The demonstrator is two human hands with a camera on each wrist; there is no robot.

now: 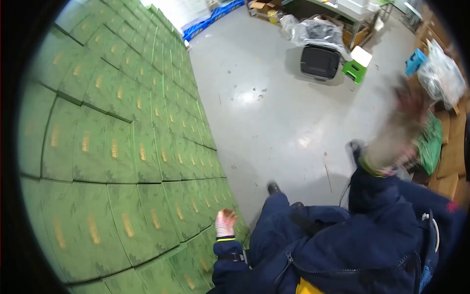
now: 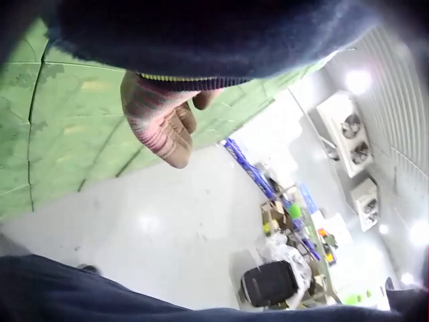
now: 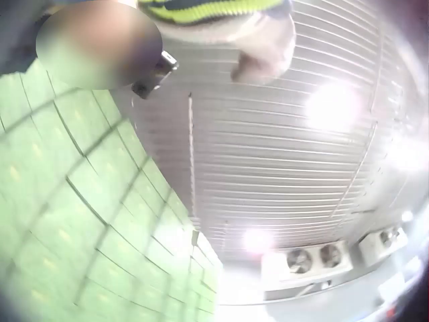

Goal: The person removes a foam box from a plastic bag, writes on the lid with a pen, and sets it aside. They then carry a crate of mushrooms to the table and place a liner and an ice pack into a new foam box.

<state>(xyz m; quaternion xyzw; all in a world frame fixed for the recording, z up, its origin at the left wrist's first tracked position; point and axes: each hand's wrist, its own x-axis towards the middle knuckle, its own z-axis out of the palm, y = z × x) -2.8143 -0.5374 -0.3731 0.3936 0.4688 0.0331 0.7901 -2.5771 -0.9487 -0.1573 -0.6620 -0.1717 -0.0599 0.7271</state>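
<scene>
My left hand point(image 1: 226, 223), in a pale pink-striped glove with bare fingertips, hangs beside the stack of green boxes point(image 1: 117, 147) in the head view. In the left wrist view the same hand point(image 2: 161, 124) has loosely bent fingers and holds nothing. My right hand point(image 1: 399, 130) is raised on the right of the head view, strongly blurred, its fingers seeming extended. Only part of this hand point(image 3: 265, 50) shows in the right wrist view, with no object visible in it. Whether the left hand touches a box cannot be told.
Grey floor point(image 1: 274, 112) lies between the box wall and the far benches. A black bin point(image 1: 320, 61) stands there beside a green and white stool point(image 1: 356, 66). Along the right are cartons point(image 1: 448, 147), a green bag point(image 1: 431, 144) and clear plastic point(image 1: 440, 78).
</scene>
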